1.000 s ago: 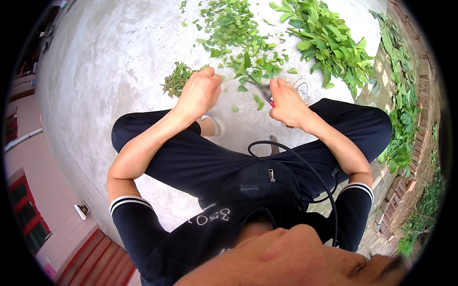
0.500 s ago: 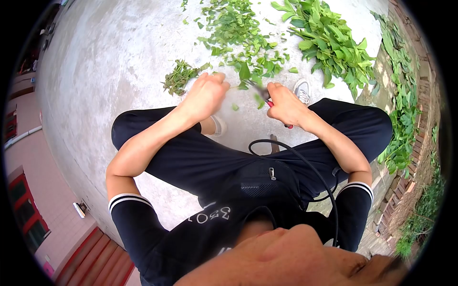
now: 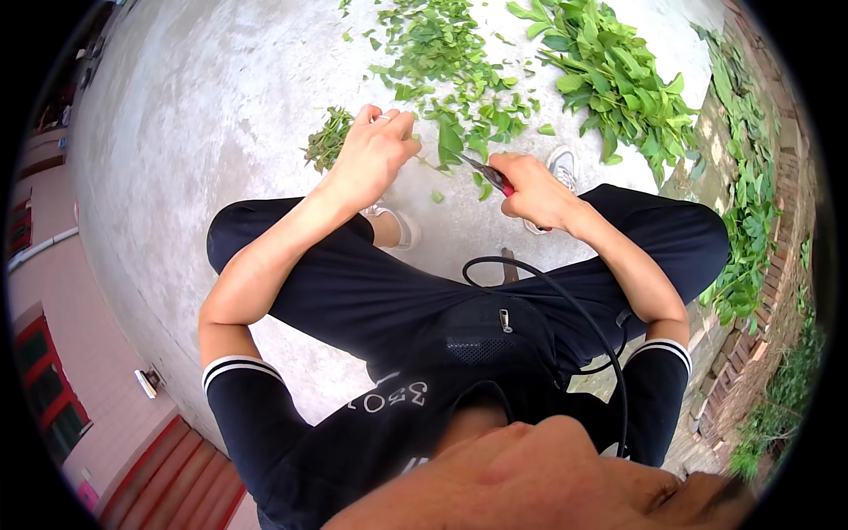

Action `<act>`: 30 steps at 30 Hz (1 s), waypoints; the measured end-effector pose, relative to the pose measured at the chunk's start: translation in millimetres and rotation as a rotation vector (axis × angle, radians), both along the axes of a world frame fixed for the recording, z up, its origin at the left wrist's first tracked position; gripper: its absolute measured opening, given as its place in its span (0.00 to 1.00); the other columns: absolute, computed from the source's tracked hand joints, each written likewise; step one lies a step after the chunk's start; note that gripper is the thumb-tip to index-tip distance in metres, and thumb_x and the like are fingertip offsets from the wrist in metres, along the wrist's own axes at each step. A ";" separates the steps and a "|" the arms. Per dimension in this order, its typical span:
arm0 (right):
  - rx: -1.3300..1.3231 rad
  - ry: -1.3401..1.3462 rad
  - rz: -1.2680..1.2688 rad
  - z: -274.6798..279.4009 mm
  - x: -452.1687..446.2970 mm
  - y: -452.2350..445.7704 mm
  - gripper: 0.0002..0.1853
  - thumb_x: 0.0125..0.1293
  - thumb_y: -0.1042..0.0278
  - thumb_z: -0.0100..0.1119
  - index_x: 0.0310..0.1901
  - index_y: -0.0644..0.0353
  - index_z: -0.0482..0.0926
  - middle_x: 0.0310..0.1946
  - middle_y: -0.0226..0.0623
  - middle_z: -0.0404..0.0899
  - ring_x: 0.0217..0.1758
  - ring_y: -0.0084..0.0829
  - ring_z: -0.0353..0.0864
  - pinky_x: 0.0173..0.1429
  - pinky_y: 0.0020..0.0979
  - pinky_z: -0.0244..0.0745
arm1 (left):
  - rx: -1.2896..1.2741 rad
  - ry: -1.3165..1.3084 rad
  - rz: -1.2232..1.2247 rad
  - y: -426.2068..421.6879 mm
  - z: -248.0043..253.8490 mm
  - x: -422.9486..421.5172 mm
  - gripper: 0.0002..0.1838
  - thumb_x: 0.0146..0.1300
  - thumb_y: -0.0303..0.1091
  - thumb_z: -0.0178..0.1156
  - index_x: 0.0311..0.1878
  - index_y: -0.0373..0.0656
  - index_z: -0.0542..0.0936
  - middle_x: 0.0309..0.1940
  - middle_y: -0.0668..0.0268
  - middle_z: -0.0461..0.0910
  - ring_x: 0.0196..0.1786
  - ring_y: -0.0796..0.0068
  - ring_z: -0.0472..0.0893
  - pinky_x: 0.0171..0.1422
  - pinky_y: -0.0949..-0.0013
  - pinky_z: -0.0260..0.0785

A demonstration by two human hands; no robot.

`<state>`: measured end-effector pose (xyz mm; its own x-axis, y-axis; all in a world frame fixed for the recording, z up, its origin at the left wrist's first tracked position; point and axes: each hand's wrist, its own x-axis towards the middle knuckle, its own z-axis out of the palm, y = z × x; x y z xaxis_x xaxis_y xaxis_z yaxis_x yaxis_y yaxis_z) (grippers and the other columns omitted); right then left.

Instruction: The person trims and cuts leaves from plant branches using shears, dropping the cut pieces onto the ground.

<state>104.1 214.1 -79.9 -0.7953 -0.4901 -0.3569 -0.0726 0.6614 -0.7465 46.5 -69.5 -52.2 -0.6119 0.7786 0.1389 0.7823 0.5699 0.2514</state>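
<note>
My left hand (image 3: 382,150) is closed on a thin green stem, whose end with a large leaf (image 3: 449,141) reaches out to the right of the fingers. My right hand (image 3: 530,187) grips red-handled shears (image 3: 488,173), their dark blades pointing up and left beside that leaf. A small bundle of cut sprigs (image 3: 329,139) lies on the ground just left of my left hand. Beyond both hands, loose cut leaves (image 3: 433,49) are scattered over the concrete.
A big pile of leafy branches (image 3: 623,88) lies at the upper right. More greenery (image 3: 746,203) runs along a brick edge (image 3: 777,256) at the far right. My shoes (image 3: 563,168) and a black cable (image 3: 565,300) are near my knees.
The shears have turned into clearer view, their blades now by the leaf. My left hand has shifted slightly, with its fingers raised more. The piles look unchanged.
</note>
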 end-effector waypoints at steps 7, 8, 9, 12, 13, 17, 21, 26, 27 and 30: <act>-0.197 -0.107 0.057 2.8 1.4 -3.6 0.22 0.37 0.79 0.60 0.40 0.66 0.72 0.31 0.43 0.72 0.38 0.45 0.71 0.40 0.40 0.68 | 0.084 -0.037 -0.021 -4.9 7.1 -10.7 0.18 0.37 0.14 0.61 0.34 0.43 0.86 0.36 0.67 0.72 0.44 0.68 0.76 0.64 0.54 0.58; -0.221 -0.093 0.058 2.7 1.7 -4.5 0.21 0.37 0.79 0.59 0.39 0.65 0.72 0.30 0.41 0.71 0.35 0.41 0.70 0.38 0.39 0.68 | 0.096 -0.055 -0.040 -4.9 6.4 -10.8 0.19 0.36 0.14 0.61 0.34 0.43 0.86 0.36 0.67 0.71 0.44 0.69 0.76 0.64 0.54 0.57; -0.245 -0.080 0.059 2.8 2.2 -5.5 0.21 0.36 0.80 0.58 0.38 0.65 0.72 0.28 0.40 0.70 0.33 0.38 0.69 0.37 0.37 0.67 | 0.086 -0.068 -0.046 -4.3 6.8 -10.2 0.15 0.39 0.16 0.61 0.32 0.41 0.86 0.35 0.66 0.72 0.45 0.67 0.76 0.64 0.54 0.57; -0.209 -0.273 -0.004 11.9 1.6 -6.2 0.17 0.37 0.82 0.57 0.35 0.65 0.72 0.23 0.36 0.69 0.27 0.30 0.66 0.32 0.34 0.63 | 0.069 -0.096 -0.057 -3.3 8.0 -9.6 0.08 0.44 0.19 0.61 0.28 0.38 0.86 0.33 0.62 0.72 0.46 0.65 0.76 0.63 0.54 0.58; -0.206 -0.244 0.009 11.7 1.8 -5.8 0.16 0.39 0.80 0.58 0.35 0.66 0.72 0.23 0.38 0.69 0.25 0.32 0.66 0.30 0.35 0.64 | 0.069 -0.100 -0.054 -3.7 7.6 -9.5 0.07 0.44 0.18 0.60 0.28 0.37 0.85 0.33 0.62 0.72 0.46 0.65 0.76 0.63 0.53 0.57; -0.192 -0.254 0.013 9.5 1.6 -2.7 0.14 0.42 0.78 0.60 0.35 0.67 0.73 0.21 0.40 0.71 0.22 0.35 0.68 0.28 0.37 0.66 | 0.056 -0.127 -0.061 -11.5 -0.1 -14.1 0.18 0.34 0.13 0.60 0.30 0.42 0.86 0.35 0.67 0.71 0.44 0.70 0.75 0.61 0.55 0.55; -0.260 -0.211 0.038 10.4 1.1 -3.9 0.16 0.41 0.77 0.61 0.36 0.67 0.74 0.22 0.40 0.72 0.25 0.36 0.71 0.31 0.37 0.68 | 0.057 -0.111 -0.054 -14.4 -0.5 -15.3 0.17 0.34 0.13 0.59 0.29 0.42 0.86 0.35 0.67 0.70 0.44 0.70 0.75 0.61 0.55 0.55; -0.259 -0.180 0.095 6.9 2.7 -7.5 0.20 0.37 0.81 0.59 0.38 0.65 0.73 0.28 0.39 0.74 0.30 0.37 0.73 0.34 0.36 0.69 | 0.060 -0.130 -0.090 -13.2 1.4 -12.6 0.16 0.35 0.13 0.59 0.28 0.42 0.85 0.33 0.67 0.70 0.44 0.69 0.75 0.61 0.55 0.55; -0.241 -0.160 0.110 5.2 2.9 -7.8 0.21 0.37 0.81 0.59 0.39 0.65 0.73 0.29 0.41 0.74 0.31 0.41 0.74 0.35 0.37 0.69 | 0.053 -0.131 -0.091 -13.0 0.1 -12.0 0.16 0.35 0.13 0.59 0.28 0.42 0.85 0.33 0.67 0.70 0.44 0.69 0.75 0.60 0.55 0.55; -0.199 0.031 0.128 -1.6 5.3 -5.6 0.21 0.36 0.80 0.60 0.39 0.66 0.72 0.28 0.46 0.73 0.31 0.51 0.72 0.35 0.42 0.68 | 0.046 -0.136 -0.085 -13.0 -3.2 -11.2 0.15 0.36 0.13 0.59 0.28 0.42 0.85 0.33 0.67 0.70 0.44 0.69 0.75 0.60 0.55 0.55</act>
